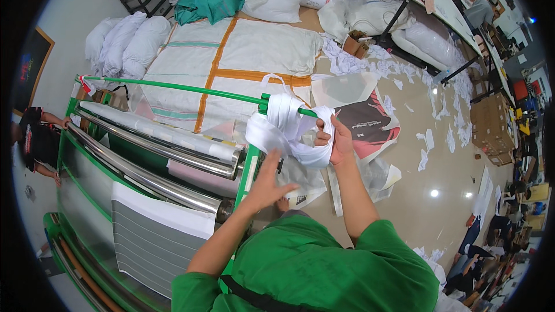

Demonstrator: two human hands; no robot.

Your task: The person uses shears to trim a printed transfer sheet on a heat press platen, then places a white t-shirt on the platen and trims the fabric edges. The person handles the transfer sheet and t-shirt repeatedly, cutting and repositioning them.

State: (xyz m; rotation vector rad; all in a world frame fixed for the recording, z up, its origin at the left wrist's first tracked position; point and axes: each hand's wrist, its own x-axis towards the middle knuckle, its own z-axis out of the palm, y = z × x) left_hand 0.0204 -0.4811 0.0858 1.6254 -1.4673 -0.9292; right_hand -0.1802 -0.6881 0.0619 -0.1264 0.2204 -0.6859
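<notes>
Over here stands a green-framed roller machine [173, 149]; near it on the floor, a printed sheet [352, 112] carries small pale lettering. White fabric [283, 112] loops around the machine's green bar [202, 91], gripped by the right hand [342, 138]; the left hand [267, 188] spreads wide beside it, contact unclear.

There were 2 lg steel rollers [173, 185] on nearest grn frame [248, 174], 1 wht cloth bundle [283, 111], 1 teal sack [210, 0].
</notes>
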